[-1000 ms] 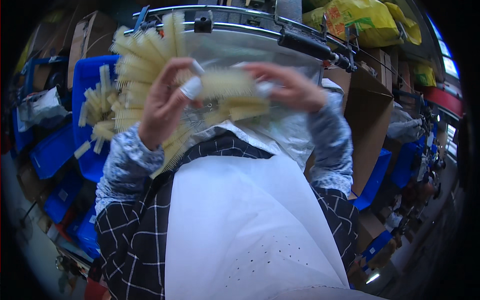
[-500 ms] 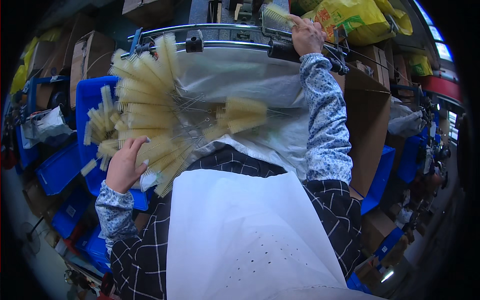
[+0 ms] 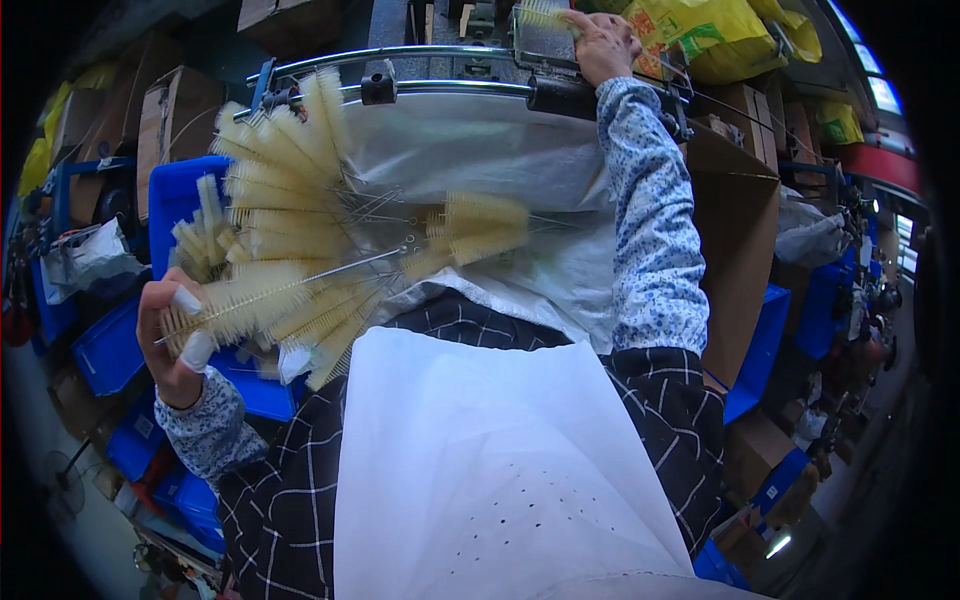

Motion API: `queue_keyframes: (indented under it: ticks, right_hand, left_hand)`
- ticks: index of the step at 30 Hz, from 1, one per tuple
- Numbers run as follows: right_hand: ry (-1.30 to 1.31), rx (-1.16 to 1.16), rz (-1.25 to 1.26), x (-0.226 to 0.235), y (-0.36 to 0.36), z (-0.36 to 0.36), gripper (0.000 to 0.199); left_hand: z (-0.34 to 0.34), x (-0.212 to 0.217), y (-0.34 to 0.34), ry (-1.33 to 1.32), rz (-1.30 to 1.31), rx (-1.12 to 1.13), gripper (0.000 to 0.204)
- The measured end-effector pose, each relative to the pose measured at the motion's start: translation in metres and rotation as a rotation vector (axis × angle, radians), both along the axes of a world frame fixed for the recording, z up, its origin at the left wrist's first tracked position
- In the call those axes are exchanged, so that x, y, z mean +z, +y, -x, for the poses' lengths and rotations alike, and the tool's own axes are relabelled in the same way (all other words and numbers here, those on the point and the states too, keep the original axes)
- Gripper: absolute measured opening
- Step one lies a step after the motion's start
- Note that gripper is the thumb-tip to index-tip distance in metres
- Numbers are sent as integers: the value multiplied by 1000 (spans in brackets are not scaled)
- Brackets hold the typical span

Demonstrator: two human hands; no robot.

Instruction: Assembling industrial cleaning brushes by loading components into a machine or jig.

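My left hand (image 3: 165,340) has thumb and finger pinched round the bristled end of a pale yellow bottle brush (image 3: 250,308). The brush's twisted wire stem points right, ending in a small loop. At the far right of the metal fixture, my right hand (image 3: 603,50) has its fingers on another bristle brush (image 3: 543,14), cut off by the upper picture edge. Many similar brushes (image 3: 285,190) lie fanned on the left of the white sheet (image 3: 450,140), and a smaller bunch (image 3: 485,225) lies in the middle.
Two chrome rails (image 3: 440,88) with black clamps cross the far side. A blue bin (image 3: 165,205) with shorter brushes stands left. An open cardboard box (image 3: 735,260) is at the right, and a yellow bag (image 3: 715,40) lies behind it. My white apron (image 3: 480,430) covers the near side.
My left hand has moved left and closed on a brush, lifting it over the pile. My right hand and its brush have shifted slightly away from me.
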State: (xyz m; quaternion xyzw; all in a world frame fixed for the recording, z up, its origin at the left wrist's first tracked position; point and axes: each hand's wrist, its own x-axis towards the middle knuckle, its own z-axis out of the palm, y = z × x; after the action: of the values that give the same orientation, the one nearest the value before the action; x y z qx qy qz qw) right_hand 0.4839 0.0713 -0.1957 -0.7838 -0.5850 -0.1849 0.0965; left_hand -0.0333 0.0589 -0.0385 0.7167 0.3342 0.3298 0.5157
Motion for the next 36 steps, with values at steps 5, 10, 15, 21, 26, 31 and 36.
queue_keyframes:
  ticks: [5,10,15,21,26,31,36]
  right_hand:
    - [292,122,-24,11,15,9,26]
    - [212,94,65,-2,13,-7,27]
    - [444,13,324,19,24,-1,32]
    - [92,79,24,5,23,6,22]
    - [-45,-85,-198,24,-13,13,29]
    - [124,-210,-62,12,-26,3,38]
    - [304,-189,-117,10,-16,18,37]
  left_hand:
    - [-18,-3,1,-168,31,-51,37]
    - [-27,-10,2,-149,44,-70,35]
    - [-27,-15,-3,-107,93,30,37]
    - [-29,-12,-2,-109,71,27,38]
    - [-13,-11,4,-54,-91,-31,44]
    - [-13,-1,0,-65,-48,-3,43]
    - [-24,-2,7,-28,-117,3,41]
